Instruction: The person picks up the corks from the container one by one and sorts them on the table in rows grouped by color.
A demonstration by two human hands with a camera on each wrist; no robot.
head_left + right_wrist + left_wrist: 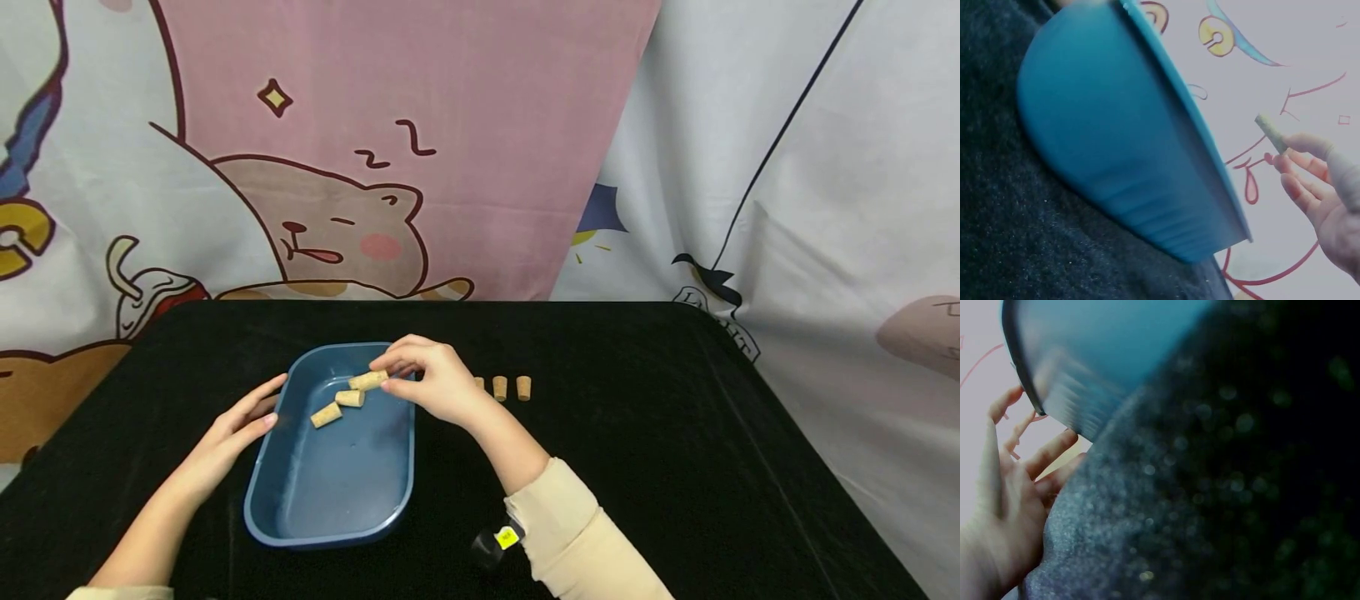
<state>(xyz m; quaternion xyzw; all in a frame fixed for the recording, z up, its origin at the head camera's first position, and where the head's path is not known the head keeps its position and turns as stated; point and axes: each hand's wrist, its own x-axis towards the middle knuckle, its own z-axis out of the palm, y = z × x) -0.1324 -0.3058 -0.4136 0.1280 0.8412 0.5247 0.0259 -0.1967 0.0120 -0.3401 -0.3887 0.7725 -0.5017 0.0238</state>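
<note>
A blue plastic tub (pixel 352 492) stands on the black-covered table. My right hand (pixel 438 379) is over its far right part, pinching a cork stopper (pixel 366 381) between thumb and fingertips. In the right wrist view the same cork (pixel 1270 132) sticks out from the fingertips above the level of the tub's rim. Inside the tub lie two more corks, one cork (pixel 350 398) just below the held one and another cork (pixel 326 415) nearer its left wall. My left hand (pixel 228 437) has its fingers extended, fingertips against the tub's outer left side, as the left wrist view also shows.
Right of the tub, a short row of corks (pixel 523 388) stands on the black cloth (pixel 637 467), partly hidden by my right hand. A dark strap device with a yellow label (pixel 507 537) sits at my right cuff. Behind the table hangs a cartoon-print curtain (pixel 495 125).
</note>
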